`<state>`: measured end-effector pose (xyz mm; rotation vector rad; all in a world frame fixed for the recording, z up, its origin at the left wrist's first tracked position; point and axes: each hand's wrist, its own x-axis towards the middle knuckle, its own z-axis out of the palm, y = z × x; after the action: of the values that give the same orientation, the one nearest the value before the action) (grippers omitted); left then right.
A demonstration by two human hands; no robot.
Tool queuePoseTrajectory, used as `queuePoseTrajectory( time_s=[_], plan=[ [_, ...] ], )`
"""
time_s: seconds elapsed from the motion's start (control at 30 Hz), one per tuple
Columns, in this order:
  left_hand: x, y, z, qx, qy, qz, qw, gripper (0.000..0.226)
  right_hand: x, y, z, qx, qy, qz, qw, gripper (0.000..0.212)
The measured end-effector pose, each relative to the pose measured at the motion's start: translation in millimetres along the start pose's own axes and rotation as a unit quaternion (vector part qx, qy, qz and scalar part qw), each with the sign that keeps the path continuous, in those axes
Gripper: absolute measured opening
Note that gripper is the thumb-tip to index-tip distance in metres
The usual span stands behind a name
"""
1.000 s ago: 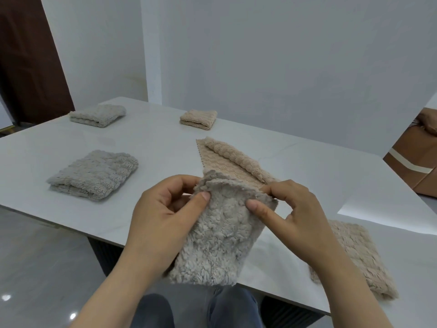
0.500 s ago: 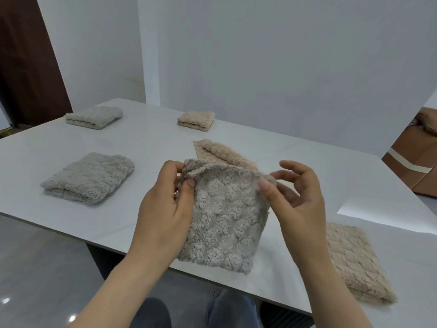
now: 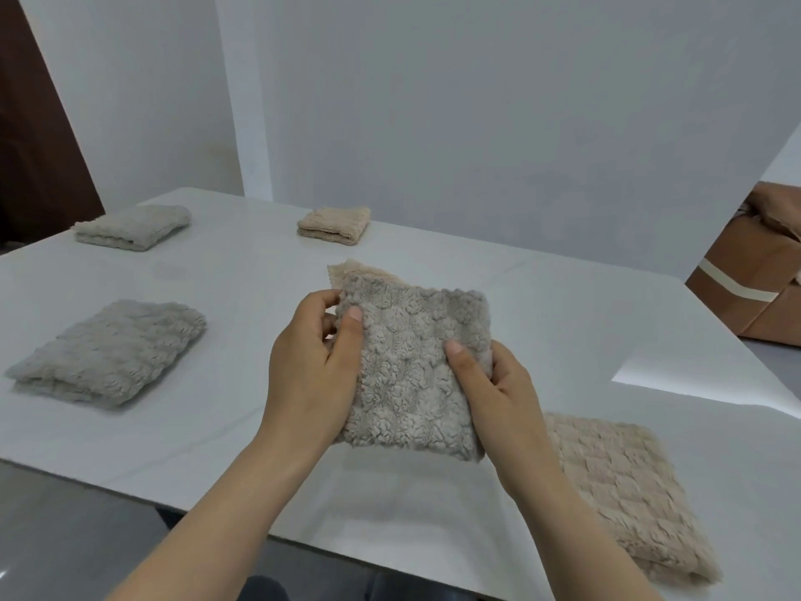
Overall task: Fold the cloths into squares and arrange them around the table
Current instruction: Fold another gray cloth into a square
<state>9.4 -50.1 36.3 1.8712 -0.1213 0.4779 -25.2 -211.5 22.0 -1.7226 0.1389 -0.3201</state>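
Note:
I hold a fluffy grey cloth [image 3: 409, 366], folded into a rough square, above the white table [image 3: 563, 305]. My left hand [image 3: 314, 375] grips its left edge with the thumb on top. My right hand [image 3: 494, 383] grips its right edge the same way. Behind it a beige cloth [image 3: 346, 271] peeks out, mostly hidden. Folded cloths lie on the table: a grey one [image 3: 110, 351] at the left, another grey one [image 3: 132, 226] at the far left, a beige one [image 3: 334, 224] at the far middle, and a beige one [image 3: 615, 488] at the near right.
The table's near edge runs just below my forearms, with grey floor beneath. A white wall stands behind the table. A dark door [image 3: 34, 136] is at the far left and a brown sofa [image 3: 754, 271] at the right.
The grey cloth was hanging long over the table edge; it now sits as a shorter folded square between both hands. My right hand moved from its top corner down to its right edge.

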Motion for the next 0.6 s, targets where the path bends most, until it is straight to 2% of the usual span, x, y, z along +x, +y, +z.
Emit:
queuePoseTrajectory(
  time_s=[0.1, 0.23, 0.37, 0.53, 0.6],
  plan=[
    [8.4, 8.7, 15.1, -0.012, -0.020, 0.040, 0.999, 0.029, 17.5, -3.8, -14.8, -0.008, 0.034, -0.030, 0.999, 0.019],
    [12.6, 11.8, 44.9, -0.035, -0.134, 0.094, 0.986, 0.062, 49.1, -0.3, -38.2, -0.018, 0.052, -0.039, 0.998, 0.019],
    [32.2, 3.5, 81.3, 0.046, -0.182, 0.172, 0.967, 0.048, 84.9, 12.5, -62.3, -0.012, 0.056, -0.013, 0.998, 0.020],
    [73.8, -9.9, 142.3, 0.065, -0.187, 0.182, 0.963, 0.047, 136.1, 42.0, -89.4, 0.023, 0.055, 0.057, 0.997, 0.037],
    [91.2, -13.9, 170.7, 0.072, -0.199, 0.181, 0.960, 0.046, 154.7, 53.4, -97.5, 0.024, 0.067, 0.057, 0.996, 0.033]
  ],
)
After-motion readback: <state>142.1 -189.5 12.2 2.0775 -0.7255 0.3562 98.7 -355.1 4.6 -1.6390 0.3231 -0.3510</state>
